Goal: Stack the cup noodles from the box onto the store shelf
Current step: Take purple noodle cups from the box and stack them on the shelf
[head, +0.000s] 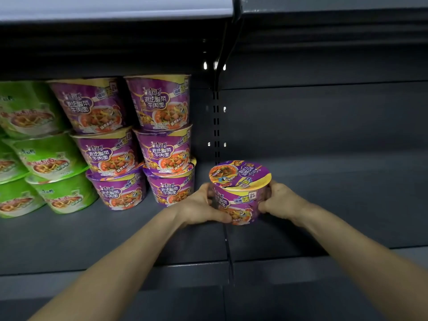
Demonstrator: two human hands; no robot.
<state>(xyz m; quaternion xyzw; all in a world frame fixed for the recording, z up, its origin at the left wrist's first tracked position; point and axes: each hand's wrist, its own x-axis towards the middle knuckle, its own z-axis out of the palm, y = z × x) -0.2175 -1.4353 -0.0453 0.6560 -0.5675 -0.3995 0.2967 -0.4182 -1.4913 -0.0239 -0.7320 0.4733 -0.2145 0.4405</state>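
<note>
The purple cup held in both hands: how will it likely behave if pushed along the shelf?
Probably light: the left hand and right hand hold the purple cup by its sides. It narrows toward the base, so a high push might tip it. The glossy wrap looks slippery and may slide.

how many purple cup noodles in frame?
7. On the shelf: left stack of three, right stack of three. The seventh cup is gripped between left hand and right hand, right of the stacks. Others may sit hidden behind.

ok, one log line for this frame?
left hand: grips purple noodle cup | right hand: grips it | cup: upright, right of purple stacks
</note>
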